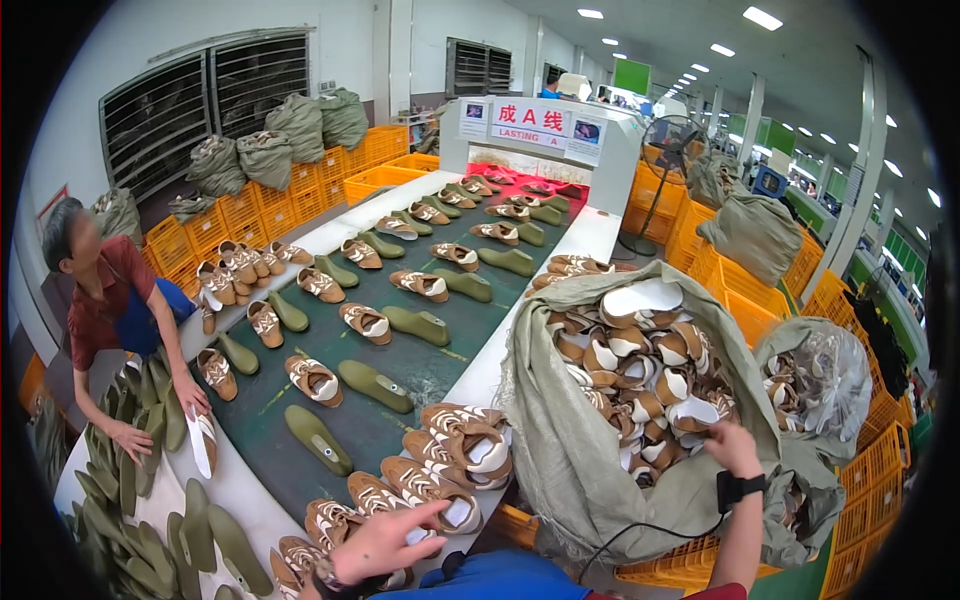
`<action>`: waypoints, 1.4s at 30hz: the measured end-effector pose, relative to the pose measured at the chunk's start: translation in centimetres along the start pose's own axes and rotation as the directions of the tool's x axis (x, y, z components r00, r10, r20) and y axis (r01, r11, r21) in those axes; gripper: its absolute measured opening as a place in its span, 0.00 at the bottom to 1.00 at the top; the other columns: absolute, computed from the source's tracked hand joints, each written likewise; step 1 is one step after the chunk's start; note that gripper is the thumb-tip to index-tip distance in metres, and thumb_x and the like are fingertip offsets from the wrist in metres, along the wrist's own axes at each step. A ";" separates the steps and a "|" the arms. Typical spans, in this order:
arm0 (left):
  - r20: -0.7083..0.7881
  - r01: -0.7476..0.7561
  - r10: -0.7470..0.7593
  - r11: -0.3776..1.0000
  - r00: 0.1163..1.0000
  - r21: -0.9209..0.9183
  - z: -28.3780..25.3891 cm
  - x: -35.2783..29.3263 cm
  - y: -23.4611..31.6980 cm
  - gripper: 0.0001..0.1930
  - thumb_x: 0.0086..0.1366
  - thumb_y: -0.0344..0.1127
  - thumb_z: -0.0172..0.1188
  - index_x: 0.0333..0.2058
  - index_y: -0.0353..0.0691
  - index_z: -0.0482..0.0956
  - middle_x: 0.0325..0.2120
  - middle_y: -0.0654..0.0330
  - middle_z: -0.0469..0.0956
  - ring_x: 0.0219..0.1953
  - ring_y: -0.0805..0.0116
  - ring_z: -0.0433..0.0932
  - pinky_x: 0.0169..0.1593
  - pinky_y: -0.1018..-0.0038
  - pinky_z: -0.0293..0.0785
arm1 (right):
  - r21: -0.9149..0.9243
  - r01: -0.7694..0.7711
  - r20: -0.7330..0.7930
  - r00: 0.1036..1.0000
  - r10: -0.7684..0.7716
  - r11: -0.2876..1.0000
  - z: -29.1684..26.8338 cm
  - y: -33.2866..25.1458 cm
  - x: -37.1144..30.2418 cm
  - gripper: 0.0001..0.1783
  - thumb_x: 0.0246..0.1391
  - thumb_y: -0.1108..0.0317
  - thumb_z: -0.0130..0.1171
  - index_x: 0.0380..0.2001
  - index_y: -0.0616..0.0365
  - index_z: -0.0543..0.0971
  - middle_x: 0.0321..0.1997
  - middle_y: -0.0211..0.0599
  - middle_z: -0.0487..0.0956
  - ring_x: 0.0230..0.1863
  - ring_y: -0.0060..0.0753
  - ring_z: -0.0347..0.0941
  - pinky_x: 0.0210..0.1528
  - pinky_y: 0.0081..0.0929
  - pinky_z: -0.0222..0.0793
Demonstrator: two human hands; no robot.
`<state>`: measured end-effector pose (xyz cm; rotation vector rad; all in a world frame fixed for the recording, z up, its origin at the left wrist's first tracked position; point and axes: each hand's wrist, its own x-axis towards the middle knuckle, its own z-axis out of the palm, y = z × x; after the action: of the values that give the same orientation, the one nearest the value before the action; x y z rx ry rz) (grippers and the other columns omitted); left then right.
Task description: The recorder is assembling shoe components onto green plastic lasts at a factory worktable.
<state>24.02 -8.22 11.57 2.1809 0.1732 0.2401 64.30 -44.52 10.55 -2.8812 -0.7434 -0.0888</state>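
A: Head view, status of 2 hands?
B: Left hand (388, 543): released, fingers spread, over brown-white shoes (425, 482) rowed on conveyor ledge (476, 375). Right hand (736, 450): at white-insoled shoe (692, 413), can't tell if gripping.
A: That shoe's location?
B: In full sack (560, 465), right of ledge.

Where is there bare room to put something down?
The belt has a bare patch between one green foot form and the right-side white ledge; that ledge is bare just beyond the near shoes. It's crowded around the left hand and inside the sack.
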 end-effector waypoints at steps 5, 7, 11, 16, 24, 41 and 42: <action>0.060 -0.012 0.019 0.994 0.998 -0.111 3.0 0.3 -0.4 0.25 0.58 0.38 0.59 0.53 0.41 0.66 0.29 0.59 0.77 0.27 0.66 0.77 0.33 0.75 0.73 | -0.328 0.013 0.391 0.912 0.124 0.945 11.9 2.4 -3.9 0.18 0.39 0.56 0.58 0.35 0.51 0.79 0.40 0.44 0.77 0.44 0.46 0.72 0.47 0.39 0.68; 0.062 0.001 0.004 0.996 0.998 -0.086 3.0 0.6 -0.2 0.25 0.58 0.38 0.59 0.53 0.40 0.66 0.29 0.59 0.77 0.27 0.66 0.77 0.33 0.75 0.73 | -0.430 0.108 0.282 0.959 0.020 0.896 14.7 1.4 -4.6 0.19 0.41 0.56 0.57 0.38 0.51 0.78 0.37 0.44 0.78 0.42 0.44 0.72 0.46 0.37 0.68; 0.094 0.004 0.003 0.997 0.996 -0.077 3.6 0.9 0.0 0.24 0.58 0.39 0.59 0.53 0.40 0.66 0.29 0.58 0.77 0.28 0.65 0.77 0.33 0.74 0.73 | -0.066 0.300 0.106 0.950 -0.292 0.952 13.4 -4.3 -2.0 0.14 0.45 0.62 0.52 0.37 0.51 0.77 0.40 0.37 0.77 0.44 0.44 0.71 0.44 0.37 0.67; 0.122 -0.067 0.067 0.998 0.990 -0.004 3.5 1.1 1.3 0.25 0.58 0.36 0.59 0.54 0.41 0.65 0.30 0.59 0.77 0.28 0.69 0.77 0.34 0.77 0.73 | 0.343 0.507 0.775 0.322 -0.543 0.791 19.3 -4.6 -1.3 0.30 0.47 0.51 0.53 0.52 0.56 0.69 0.50 0.48 0.73 0.53 0.46 0.67 0.54 0.35 0.61; 0.140 -0.001 0.001 1.000 0.990 -0.005 3.6 -0.1 1.0 0.24 0.59 0.38 0.58 0.53 0.41 0.66 0.31 0.60 0.78 0.28 0.69 0.77 0.34 0.76 0.73 | 0.616 0.223 0.476 0.658 -0.583 0.755 31.4 -1.5 -0.3 0.25 0.45 0.56 0.56 0.46 0.60 0.74 0.44 0.49 0.77 0.43 0.45 0.73 0.48 0.32 0.66; -0.016 0.050 -0.066 0.867 0.998 -0.497 5.7 2.1 -2.1 0.32 0.60 0.34 0.56 0.61 0.39 0.52 0.46 0.52 0.72 0.48 0.65 0.72 0.50 0.73 0.69 | 0.777 0.088 -0.320 0.908 -0.271 -0.623 -1.2 -20.1 -4.4 0.12 0.37 0.77 0.51 0.26 0.52 0.61 0.29 0.34 0.70 0.36 0.39 0.68 0.46 0.39 0.67; 0.039 0.045 -0.026 0.725 0.999 -0.688 6.0 2.3 -2.6 0.36 0.63 0.42 0.52 0.63 0.41 0.43 0.54 0.51 0.62 0.58 0.63 0.61 0.59 0.68 0.56 | 0.821 0.290 -0.506 0.768 -0.392 -0.493 0.3 -22.0 -5.3 0.13 0.35 0.78 0.55 0.22 0.51 0.62 0.29 0.34 0.71 0.34 0.37 0.68 0.48 0.43 0.63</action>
<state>27.62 -10.96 6.24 1.4247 0.0873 0.2094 49.01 -28.05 12.85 -0.7235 -1.0298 0.4005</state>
